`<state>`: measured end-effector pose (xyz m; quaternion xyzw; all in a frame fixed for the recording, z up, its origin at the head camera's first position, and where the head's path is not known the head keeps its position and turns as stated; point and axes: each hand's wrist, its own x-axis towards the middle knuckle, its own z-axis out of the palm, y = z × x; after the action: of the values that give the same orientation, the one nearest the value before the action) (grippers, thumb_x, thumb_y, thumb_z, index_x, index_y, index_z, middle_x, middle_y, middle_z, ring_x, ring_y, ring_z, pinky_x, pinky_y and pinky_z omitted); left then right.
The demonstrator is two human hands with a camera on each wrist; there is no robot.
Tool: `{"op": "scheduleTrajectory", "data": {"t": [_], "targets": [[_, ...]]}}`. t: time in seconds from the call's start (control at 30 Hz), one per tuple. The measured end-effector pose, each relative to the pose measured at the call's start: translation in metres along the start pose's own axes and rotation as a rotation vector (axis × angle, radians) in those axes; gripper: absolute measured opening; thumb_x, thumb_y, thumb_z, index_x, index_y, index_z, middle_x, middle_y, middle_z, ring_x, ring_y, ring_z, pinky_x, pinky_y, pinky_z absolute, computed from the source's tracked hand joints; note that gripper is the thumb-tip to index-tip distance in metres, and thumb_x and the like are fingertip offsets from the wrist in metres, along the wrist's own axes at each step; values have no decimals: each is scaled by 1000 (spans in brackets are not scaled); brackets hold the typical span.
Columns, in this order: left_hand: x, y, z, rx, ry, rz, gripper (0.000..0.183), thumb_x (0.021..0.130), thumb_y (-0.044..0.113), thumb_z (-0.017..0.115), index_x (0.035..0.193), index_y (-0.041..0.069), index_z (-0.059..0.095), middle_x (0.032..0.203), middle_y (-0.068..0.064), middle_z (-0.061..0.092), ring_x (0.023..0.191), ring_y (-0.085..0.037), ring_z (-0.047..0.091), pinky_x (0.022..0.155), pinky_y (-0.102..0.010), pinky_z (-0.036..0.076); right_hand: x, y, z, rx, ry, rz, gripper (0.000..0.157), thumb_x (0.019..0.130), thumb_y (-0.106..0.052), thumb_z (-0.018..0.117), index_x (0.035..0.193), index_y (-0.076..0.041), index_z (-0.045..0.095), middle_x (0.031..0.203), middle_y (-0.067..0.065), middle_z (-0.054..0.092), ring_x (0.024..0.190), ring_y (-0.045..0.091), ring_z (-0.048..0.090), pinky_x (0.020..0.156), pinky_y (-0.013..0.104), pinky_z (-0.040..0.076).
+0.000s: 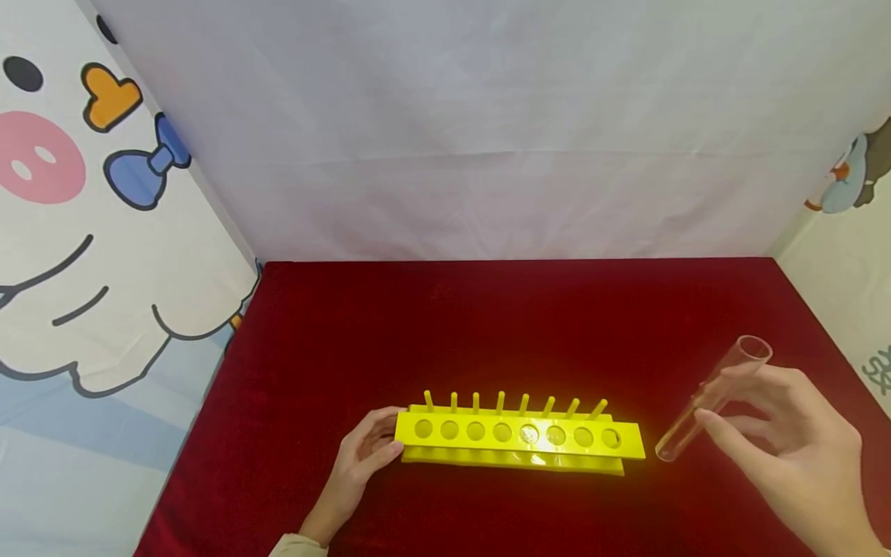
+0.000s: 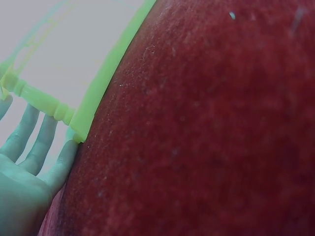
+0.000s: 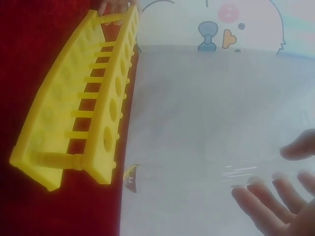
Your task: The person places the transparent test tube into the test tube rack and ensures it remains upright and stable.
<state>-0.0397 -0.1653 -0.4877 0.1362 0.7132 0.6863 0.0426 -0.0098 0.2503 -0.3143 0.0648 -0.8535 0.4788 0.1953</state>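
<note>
A yellow test tube rack (image 1: 516, 447) lies across the front middle of the table, with a row of round holes along its top and several pegs behind them. My left hand (image 1: 362, 456) grips its left end, thumb on the front side; in the left wrist view the fingers of that hand (image 2: 27, 184) touch the end post of the rack (image 2: 105, 73). To the right of the rack, my right hand (image 1: 800, 441) holds a clear glass test tube (image 1: 684, 431) between thumb and fingers. The tube slants, open mouth up and right, rounded bottom near the rack's right end.
A red velvet-like cloth (image 1: 487, 325) covers the table. Behind it hangs a pale curtain (image 1: 515, 155). Cartoon-printed fabric (image 1: 174, 271) stands along the left side, and another printed sheet (image 1: 835, 271) along the right.
</note>
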Motion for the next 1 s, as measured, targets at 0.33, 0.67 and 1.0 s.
{"op": "scheduleTrajectory", "data": {"t": [0.33,0.67,1.0], "targets": [[0,3,2,-6,15,5,39,93,3,53,131,0,48,123,-13,57,109,-22,56,91,-30,46,0,-5,0,-63,-3,18,51,70,24,68,116,7,51,98,3,60,85,7,61,73,13,49],[0,0,1,6,2,-4,39,94,7,54,131,-2,47,122,-13,57,108,-22,56,91,-29,47,1,-6,0,74,-24,-15,51,67,30,65,112,13,50,97,9,61,88,14,62,75,17,51],[0,2,2,-15,4,4,38,94,5,53,131,-1,48,122,-15,57,108,-23,56,91,-29,47,4,-12,0,77,-52,-20,50,68,29,65,113,13,50,98,12,62,88,15,63,76,19,51]]}}
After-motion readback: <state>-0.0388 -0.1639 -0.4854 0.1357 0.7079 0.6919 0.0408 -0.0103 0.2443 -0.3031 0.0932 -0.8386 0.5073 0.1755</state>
